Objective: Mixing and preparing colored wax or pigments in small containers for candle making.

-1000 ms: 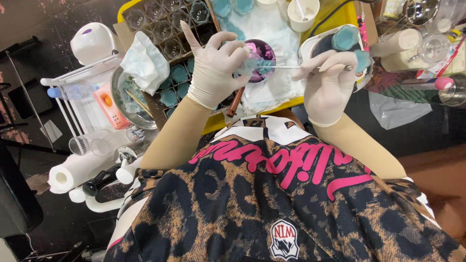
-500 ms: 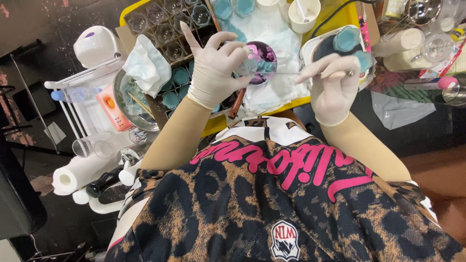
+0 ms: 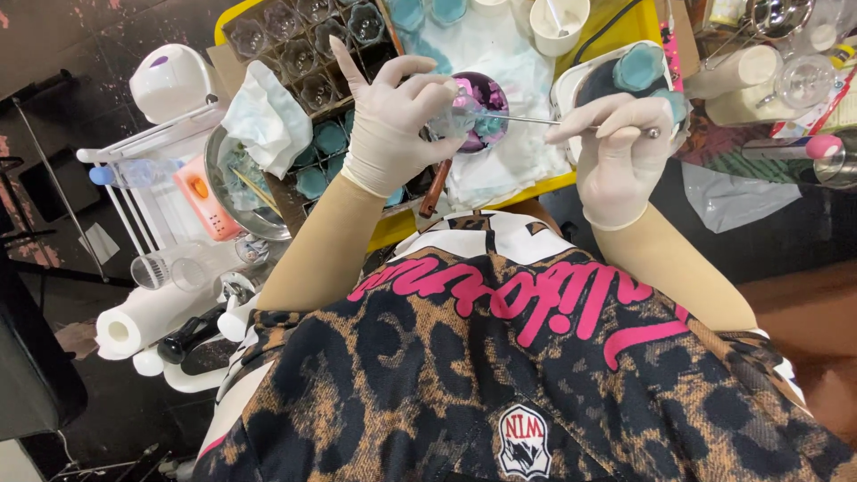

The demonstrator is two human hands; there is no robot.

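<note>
Holding a purple cup (image 3: 479, 109), left hand (image 3: 393, 120) steadies it.

I see both hands in thin, matt, cream rubber-like gloves. My left hand (image 3: 393, 120) cups a small clear cup (image 3: 478, 112), glossy, with purple and teal swirls shining inside. My right hand (image 3: 616, 143) pinches a thin metal rod (image 3: 544, 119), bright and smooth. Under them lies a crumpled paper towel (image 3: 509, 62), matt and stained teal, on a glossy yellow plastic tray (image 3: 402, 228). The mould grid (image 3: 308, 45) looks like shiny clear plastic. The steel bowl (image 3: 237, 192) gleams. The paper roll (image 3: 147, 317) is matt white. My leopard-print apron (image 3: 500, 393) is soft woven cloth.
</note>
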